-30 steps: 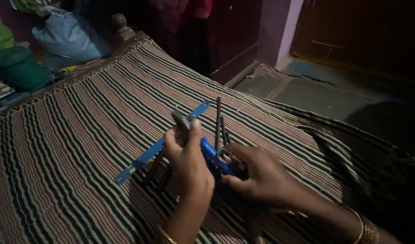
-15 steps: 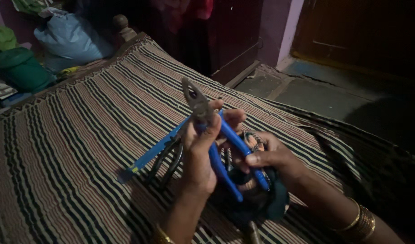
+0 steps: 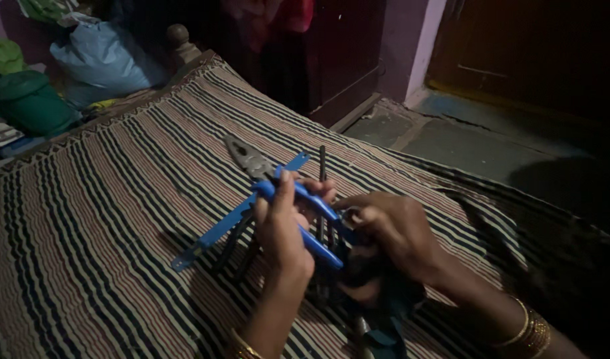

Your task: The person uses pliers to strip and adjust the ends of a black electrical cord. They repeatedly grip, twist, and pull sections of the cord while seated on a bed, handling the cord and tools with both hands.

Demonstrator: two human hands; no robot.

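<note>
My left hand (image 3: 283,225) grips a pair of pliers (image 3: 278,188) with blue handles, its grey jaws pointing up and left over the striped bedcover (image 3: 105,199). My right hand (image 3: 391,229) is just to the right, fingers curled around something small and dark near the plier handles; I cannot tell what it is. A flat blue strip (image 3: 215,229) lies on the cover under my left hand. Thin dark rods (image 3: 321,174) stand up between my hands, and a dark cloth bundle (image 3: 378,299) lies beneath my right hand.
The bed's wooden post (image 3: 179,36) and frame run along the far edge. Beyond it sit a pale blue sack (image 3: 102,53) and a green container (image 3: 26,100). A dark cabinet (image 3: 325,53) and a stone floor (image 3: 464,143) lie to the right.
The pliers have tilted down and to the left, from pointing upward to slanting low over the cover. My right hand has let go of the plier handle and moved to the dark bundle.
</note>
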